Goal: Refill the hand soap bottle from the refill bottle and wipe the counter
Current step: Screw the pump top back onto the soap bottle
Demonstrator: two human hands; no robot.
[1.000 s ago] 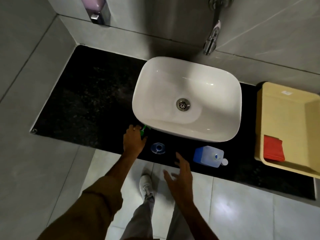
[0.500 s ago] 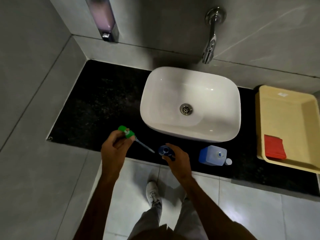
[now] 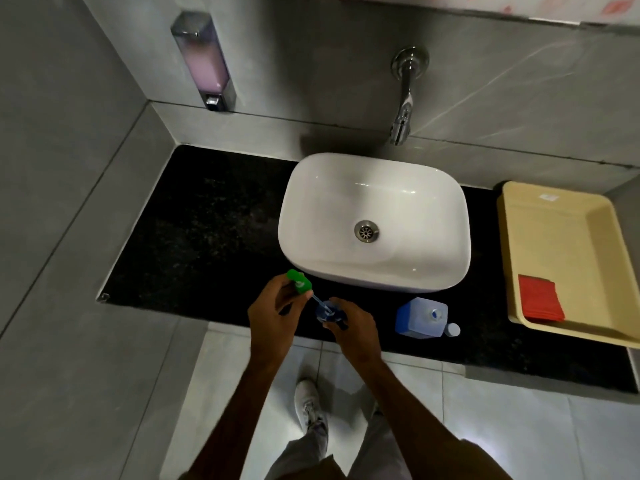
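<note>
My left hand [image 3: 273,315] grips the green pump head [image 3: 298,281] with its clear tube slanting down into the mouth of the small blue hand soap bottle [image 3: 325,311]. My right hand [image 3: 353,327] is closed around that bottle, which stands at the front edge of the black counter [image 3: 207,237]. To the right stands the larger blue refill bottle [image 3: 420,317], open on top, with its white cap [image 3: 453,329] lying beside it. A red cloth [image 3: 539,298] lies folded in the yellow tray [image 3: 554,237].
A white basin [image 3: 374,220] sits mid-counter under a chrome wall tap [image 3: 403,109]. A wall soap dispenser [image 3: 204,60] hangs at the back left. Grey tiled walls close in the left side. My shoe [image 3: 310,407] shows on the tiled floor below.
My left hand lifted the green pump off the counter and brought its tube to the soap bottle's mouth. My right hand moved in and closed on the bottle. The view pulled back.
</note>
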